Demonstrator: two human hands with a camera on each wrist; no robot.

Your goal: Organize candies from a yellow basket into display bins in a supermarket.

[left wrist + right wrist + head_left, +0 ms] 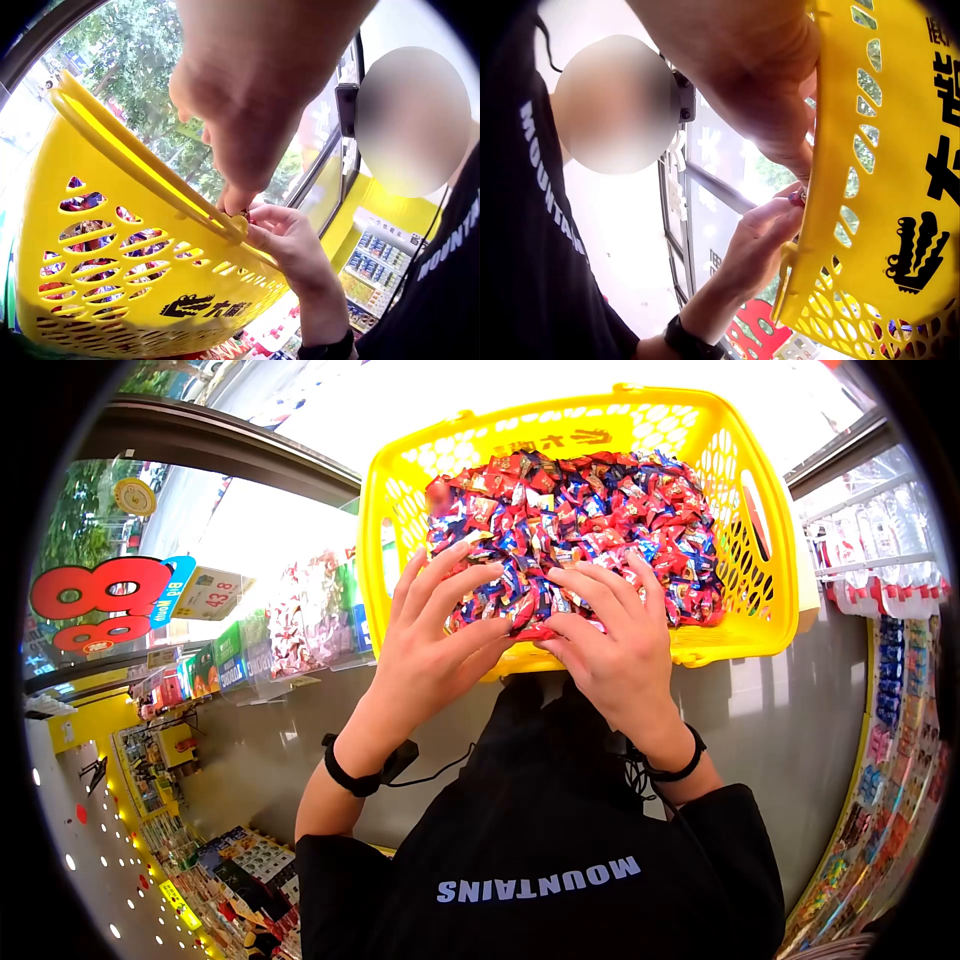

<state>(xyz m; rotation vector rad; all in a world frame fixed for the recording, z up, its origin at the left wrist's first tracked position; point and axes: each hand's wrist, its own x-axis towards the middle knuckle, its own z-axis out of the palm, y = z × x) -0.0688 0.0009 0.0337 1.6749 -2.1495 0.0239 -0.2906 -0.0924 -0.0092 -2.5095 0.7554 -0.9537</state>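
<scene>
Over the near rim of a yellow plastic basket (745,645), both hands meet at a small red wrapped candy (537,632). My left hand (425,640) pinches one end of it between thumb and fingers. From the other side my right hand (625,645) pinches it too, its other fingers spread over the pile. The right wrist view shows the red candy (798,196) at the left hand's fingertips, beside the basket's rim. Many wrapped candies (590,510), red and blue, fill the basket behind the fingers.
A large window (142,67) lies beyond the basket. To the left stand clear bins of packaged goods (305,615) and a red price sign (100,590). Stocked shelves (890,760) line the right side. A cable (440,770) hangs near the left wrist.
</scene>
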